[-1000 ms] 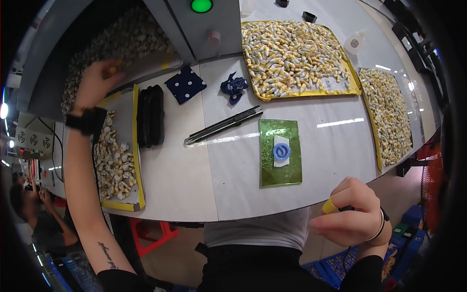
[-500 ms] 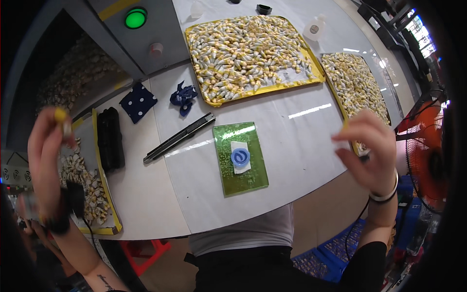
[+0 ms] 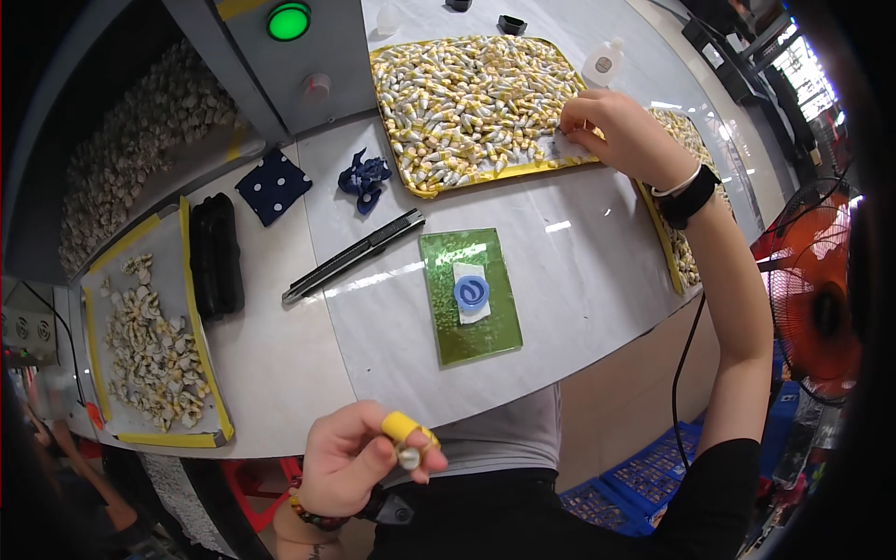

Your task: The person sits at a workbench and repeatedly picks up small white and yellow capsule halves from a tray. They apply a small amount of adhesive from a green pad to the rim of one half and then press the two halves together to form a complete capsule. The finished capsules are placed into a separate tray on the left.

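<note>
Near the table's (image 3: 392,364) front edge, your left hand (image 3: 359,459) pinches one whitish piece (image 3: 409,458), too covered to tell its direction or long axis. Your right hand (image 3: 630,135) bends over the middle tray (image 3: 509,174) of three, its grip impossible to tell.

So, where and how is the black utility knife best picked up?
Probably by its middle: take the black utility knife from above, on the near side, pinching across its long edges. It lies flat, slim and slanting on the table, both edges free. Whether blade shows is unclear, so avoid the ends.
</note>
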Available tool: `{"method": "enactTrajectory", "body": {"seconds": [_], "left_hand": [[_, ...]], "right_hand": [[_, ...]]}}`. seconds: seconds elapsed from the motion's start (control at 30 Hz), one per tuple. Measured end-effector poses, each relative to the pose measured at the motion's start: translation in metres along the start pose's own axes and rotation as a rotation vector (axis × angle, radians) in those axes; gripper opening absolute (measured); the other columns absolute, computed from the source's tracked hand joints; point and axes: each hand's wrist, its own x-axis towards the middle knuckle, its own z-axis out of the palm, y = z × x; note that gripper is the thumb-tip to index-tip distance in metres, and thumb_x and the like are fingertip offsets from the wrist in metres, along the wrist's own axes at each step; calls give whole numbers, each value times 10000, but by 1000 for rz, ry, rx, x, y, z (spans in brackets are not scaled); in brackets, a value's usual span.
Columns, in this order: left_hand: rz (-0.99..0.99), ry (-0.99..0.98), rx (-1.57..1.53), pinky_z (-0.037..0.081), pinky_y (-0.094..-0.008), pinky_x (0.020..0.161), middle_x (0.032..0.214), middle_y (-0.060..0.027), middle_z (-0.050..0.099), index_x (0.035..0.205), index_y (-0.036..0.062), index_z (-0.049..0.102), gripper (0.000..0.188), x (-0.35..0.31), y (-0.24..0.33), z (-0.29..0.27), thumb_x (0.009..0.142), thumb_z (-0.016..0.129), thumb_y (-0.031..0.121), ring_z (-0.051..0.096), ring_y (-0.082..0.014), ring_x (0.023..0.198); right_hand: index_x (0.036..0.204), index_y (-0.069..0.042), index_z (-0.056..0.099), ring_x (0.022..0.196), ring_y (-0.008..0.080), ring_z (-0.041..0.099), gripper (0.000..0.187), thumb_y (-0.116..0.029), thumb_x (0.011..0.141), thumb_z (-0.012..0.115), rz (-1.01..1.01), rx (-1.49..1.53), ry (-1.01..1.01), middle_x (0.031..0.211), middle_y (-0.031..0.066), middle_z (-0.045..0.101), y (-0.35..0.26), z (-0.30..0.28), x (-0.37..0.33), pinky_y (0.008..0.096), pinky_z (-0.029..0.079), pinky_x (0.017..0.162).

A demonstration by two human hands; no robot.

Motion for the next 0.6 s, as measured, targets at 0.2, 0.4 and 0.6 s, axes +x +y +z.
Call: {"method": "enactTrajectory", "body": {"seconds": [0.2,0.4,0.6], "left_hand": [[82,93,-14,478,-290,814,1083,-206,613,1140,-68,552,282,15,-19,10,942,508,128,588,-141,836],[93,22,-108,493,-269,772,1040,-199,627,1146,-42,530,374,13,-20,7,873,635,191,609,-147,832],[-1,51,-180,500,-277,701,921,-175,657,1017,-14,546,483,10,-10,4,800,673,398,615,-172,821]], "right_hand": [[877,-12,575,770,340,591,94,-40,799,532,-60,-108,47,793,161,609,-1,10,4,417,470,702],[903,9,601,702,314,596,123,-24,806,533,-76,-39,100,795,157,612,-3,4,-1,375,484,666],[898,1,637,659,185,628,107,18,800,596,-124,520,196,778,104,637,-84,-14,-18,259,500,618]]}}
